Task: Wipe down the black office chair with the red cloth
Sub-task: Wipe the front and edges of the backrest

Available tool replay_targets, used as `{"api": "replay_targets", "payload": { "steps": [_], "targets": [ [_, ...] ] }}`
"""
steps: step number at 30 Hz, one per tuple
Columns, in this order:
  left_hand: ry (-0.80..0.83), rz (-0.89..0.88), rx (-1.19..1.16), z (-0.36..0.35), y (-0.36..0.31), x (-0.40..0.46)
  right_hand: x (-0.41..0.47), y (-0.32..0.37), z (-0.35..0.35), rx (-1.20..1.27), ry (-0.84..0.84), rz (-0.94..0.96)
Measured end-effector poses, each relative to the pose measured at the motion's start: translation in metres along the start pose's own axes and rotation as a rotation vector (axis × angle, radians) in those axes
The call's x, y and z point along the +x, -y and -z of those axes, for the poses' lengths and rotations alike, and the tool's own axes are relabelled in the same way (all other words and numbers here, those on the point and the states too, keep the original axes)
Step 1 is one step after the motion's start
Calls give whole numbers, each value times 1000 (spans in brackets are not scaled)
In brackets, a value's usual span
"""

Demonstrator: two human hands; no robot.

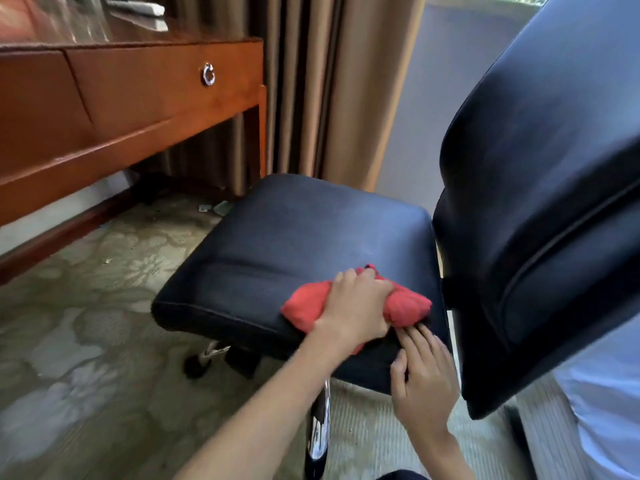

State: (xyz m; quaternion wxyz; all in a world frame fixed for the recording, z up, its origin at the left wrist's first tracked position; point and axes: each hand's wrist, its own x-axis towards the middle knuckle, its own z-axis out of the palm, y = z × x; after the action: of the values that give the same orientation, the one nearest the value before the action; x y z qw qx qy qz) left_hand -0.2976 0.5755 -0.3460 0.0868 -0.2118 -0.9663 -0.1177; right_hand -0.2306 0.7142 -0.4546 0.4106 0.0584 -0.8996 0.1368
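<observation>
A wooden desk [131,98] with a ring-pull drawer [209,74] stood at far left, brown curtains [329,81] behind; patterned carpet [86,341] lay below. The black office chair [294,244], its upholstery matte and its backrest [554,202] rising at right, occupied the centre. The red cloth [405,306], bunched, lay on the seat's near right part, gripped by the left hand [356,306]. The right hand [424,375] rested on the seat's near edge, fingers straight. No legible writing.

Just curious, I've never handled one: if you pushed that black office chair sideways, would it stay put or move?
Probably it rolls: the black office chair shows a caster under its seat. The right hand rests on the seat edge, perhaps steadying it. The carpet may slow it.
</observation>
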Motion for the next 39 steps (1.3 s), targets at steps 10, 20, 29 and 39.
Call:
{"api": "replay_targets", "payload": {
  "steps": [10,20,29,39],
  "targets": [
    [-247,537,-430,62,199,-83,14,-33,3,56,8,29],
    [-96,276,-158,-6,26,-45,13,-30,5,60,55,-10],
    [-1,215,-190,4,15,-9,13,-43,16,312,133,-286],
    [133,-20,-69,-1,-14,92,5,-44,19,514,198,-460]
  ]
}}
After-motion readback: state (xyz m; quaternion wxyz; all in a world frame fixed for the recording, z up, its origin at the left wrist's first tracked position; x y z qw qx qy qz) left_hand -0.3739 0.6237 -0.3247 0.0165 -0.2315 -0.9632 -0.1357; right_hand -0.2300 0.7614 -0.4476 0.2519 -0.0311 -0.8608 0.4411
